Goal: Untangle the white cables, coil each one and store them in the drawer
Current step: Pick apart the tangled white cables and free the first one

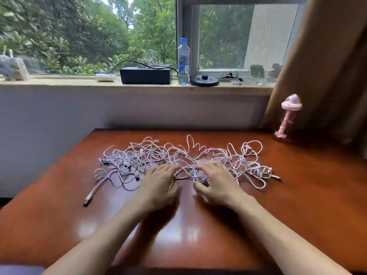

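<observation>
The first step, untangling, is judged to be only just in hand: the white cables (pixel 127 159) lie as one loose, knotted heap across the middle of the table (pixel 198 235), spread from near the left edge towards the right edge, and no strand is seen pulled free or coiled. The left hand (pixel 158 181) and the right hand (pixel 217 181) are laid side by side on the near rim of the heap, close to its middle. The fingers of both are spread and only slightly bent, resting on top of the strands; no strand is seen to be gripped (motion blur hides what lies under the palms). The drawer is not in view.

For the next move a free end is probably called for, since a strand pulled from the middle may tighten the knots. One plug end (pixel 87 200) trails out of the heap towards the left edge and could be followed inward.

Open room is found along the near edge, where bare wood is shown between the forearms and on either side. At the far right corner a pink ornament (pixel 291 103) stands beside a curtain (pixel 327 66), and could be toppled by a wide sweep of cable
</observation>
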A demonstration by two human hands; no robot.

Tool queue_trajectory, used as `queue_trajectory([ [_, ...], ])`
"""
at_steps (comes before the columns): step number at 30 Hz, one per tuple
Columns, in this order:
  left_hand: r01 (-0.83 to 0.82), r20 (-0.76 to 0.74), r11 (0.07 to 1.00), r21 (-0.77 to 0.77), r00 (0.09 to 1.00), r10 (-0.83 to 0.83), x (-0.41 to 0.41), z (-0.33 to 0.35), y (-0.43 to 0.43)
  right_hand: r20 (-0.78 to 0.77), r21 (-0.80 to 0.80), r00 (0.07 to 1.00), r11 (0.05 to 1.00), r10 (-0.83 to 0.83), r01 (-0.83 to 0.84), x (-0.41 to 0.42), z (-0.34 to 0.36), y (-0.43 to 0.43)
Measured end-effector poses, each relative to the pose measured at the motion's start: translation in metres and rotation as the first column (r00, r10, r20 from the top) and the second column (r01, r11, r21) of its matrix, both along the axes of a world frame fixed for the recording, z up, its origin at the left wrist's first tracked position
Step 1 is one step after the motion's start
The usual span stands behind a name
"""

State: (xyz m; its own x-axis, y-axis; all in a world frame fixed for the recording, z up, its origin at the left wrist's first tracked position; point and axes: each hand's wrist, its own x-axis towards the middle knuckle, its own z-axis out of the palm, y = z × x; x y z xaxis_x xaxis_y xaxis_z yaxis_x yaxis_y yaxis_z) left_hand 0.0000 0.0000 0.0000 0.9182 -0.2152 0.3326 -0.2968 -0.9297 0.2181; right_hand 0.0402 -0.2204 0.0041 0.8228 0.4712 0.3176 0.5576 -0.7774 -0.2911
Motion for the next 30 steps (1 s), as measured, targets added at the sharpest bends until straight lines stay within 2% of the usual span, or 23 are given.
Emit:
queue_trajectory([
  [4,0.064,0.113,0.998,0.008,0.991,-0.065,0.021,-0.016,0.007,0.146,-0.005,0.989,1.000,-0.030,0.031,0.016,-0.015,0.008],
  [8,0.070,0.223,0.996,-0.046,0.973,-0.058,0.052,-0.026,0.009,0.221,0.041,0.974,0.999,-0.042,0.034,0.035,-0.030,0.017],
  [14,0.062,0.235,0.982,-0.180,0.972,-0.018,0.076,-0.033,0.005,0.290,0.115,0.956,0.993,-0.048,0.014,0.063,-0.031,0.024],
  [21,0.145,0.245,0.893,-0.427,0.969,-0.040,0.080,-0.020,0.015,0.254,0.198,0.967,0.980,-0.018,-0.033,0.073,-0.035,0.020],
  [25,0.161,0.355,0.851,-0.501,0.934,0.032,0.071,-0.008,0.009,0.293,0.244,0.954,0.970,-0.059,-0.014,0.068,-0.028,0.023],
  [30,0.232,0.507,0.818,-0.527,0.858,0.084,0.063,0.008,0.002,0.411,0.363,0.908,0.929,-0.086,-0.077,0.063,-0.015,0.020],
])
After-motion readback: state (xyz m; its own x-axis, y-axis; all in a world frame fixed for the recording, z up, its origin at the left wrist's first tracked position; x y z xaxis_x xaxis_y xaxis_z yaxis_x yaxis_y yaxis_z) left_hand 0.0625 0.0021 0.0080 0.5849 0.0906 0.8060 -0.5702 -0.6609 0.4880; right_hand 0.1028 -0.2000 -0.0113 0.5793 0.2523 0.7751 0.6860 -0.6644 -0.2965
